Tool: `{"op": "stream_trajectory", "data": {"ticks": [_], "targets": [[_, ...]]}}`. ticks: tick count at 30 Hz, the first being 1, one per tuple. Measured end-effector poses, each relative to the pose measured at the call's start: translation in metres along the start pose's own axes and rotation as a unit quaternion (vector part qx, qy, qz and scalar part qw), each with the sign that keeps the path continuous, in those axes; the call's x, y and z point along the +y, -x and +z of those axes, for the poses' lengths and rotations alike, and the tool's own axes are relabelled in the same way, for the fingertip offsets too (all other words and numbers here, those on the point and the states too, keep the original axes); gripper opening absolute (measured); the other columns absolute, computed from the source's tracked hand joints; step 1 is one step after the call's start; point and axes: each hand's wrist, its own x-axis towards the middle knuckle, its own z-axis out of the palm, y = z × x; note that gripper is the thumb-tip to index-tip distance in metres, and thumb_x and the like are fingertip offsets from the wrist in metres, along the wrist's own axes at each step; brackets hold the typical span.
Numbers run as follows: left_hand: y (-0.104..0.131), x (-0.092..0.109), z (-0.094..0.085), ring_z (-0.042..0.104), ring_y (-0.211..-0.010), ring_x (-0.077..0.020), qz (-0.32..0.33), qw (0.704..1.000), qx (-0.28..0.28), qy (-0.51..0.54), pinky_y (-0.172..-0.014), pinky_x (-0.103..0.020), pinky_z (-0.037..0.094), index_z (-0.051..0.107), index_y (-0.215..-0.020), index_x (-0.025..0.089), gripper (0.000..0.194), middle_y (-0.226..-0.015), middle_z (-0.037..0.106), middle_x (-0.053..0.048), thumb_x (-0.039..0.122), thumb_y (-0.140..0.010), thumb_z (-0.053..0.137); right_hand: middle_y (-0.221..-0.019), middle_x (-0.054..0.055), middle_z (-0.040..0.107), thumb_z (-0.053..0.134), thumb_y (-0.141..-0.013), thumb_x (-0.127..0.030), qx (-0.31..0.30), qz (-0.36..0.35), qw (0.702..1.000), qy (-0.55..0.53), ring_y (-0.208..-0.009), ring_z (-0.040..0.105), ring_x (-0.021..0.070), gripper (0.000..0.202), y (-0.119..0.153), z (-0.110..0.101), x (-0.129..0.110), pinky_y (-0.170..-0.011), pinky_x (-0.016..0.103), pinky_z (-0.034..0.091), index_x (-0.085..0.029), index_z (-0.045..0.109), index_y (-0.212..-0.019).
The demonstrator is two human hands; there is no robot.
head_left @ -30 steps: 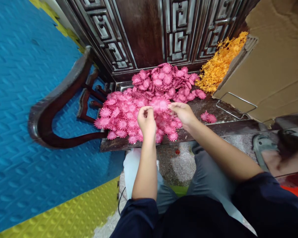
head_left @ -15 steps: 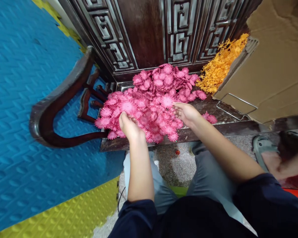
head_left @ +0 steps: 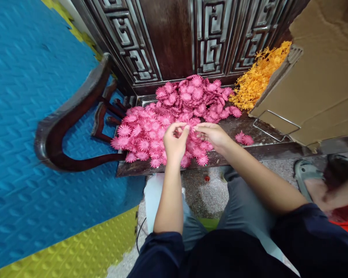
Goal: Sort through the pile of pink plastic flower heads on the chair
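2 hands meet over the front-middle of the pink flower pile, which covers the left half of the dark wooden bench seat. Left hand is curled, thumb and forefinger pinched on a pink flower lifted just above the heap. Right hand lies just beside it, fingers half closed and pointing left at the same flower; fingertips look to be touching its petals, but I cannot tell if it has a real hold. Flower sits between the 2 hands, nearer the left. It's a flat disc, no clear long axis, tilted toward the camera.

Both forearms come in from the near edge, left one almost straight up the view, right one angled in from the right. Wrists are low, close to the seat's front edge.

2 loose pink flowers lie apart on the bare seat right of the pile. Orange flower parts heap at the back right corner, against a cardboard box. Another person's sandalled foot is on the floor at right.
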Motion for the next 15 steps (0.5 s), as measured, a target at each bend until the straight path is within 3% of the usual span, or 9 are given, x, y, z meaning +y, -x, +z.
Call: {"op": "stream_trajectory", "data": {"ticks": [6, 15], "targets": [[0.0023, -0.0035, 0.0045, 0.053, -0.07, -0.0112, -0.002, 0.994, -0.095, -0.045, -0.067, -0.024, 0.041, 0.065, -0.081, 0.018, 0.013, -0.077, 0.061, -0.001, 0.026, -0.071, 0.064, -0.056, -0.004, 0.062, 0.065, -0.062, -0.016, 0.012, -0.02, 1.0, 0.001, -0.05, 0.051, 0.0056, 0.003, -0.0008, -0.0012, -0.0003, -0.056, 0.022, 0.038, -0.016, 0.066, -0.065], [0.0037, -0.0022, 0.0053, 0.057, -0.074, -0.0131, 0.026, 0.994, -0.075, -0.069, -0.072, -0.027, 0.043, 0.068, -0.082, 0.018, 0.013, -0.082, 0.065, -0.003, 0.025, -0.074, 0.058, -0.061, -0.002, 0.065, 0.065, -0.063, -0.017, 0.018, -0.04, 0.999, -0.003, -0.052, 0.051, 0.0064, 0.004, -0.0008, -0.0013, 0.0006, -0.059, 0.023, 0.041, -0.017, 0.068, -0.065]]}}
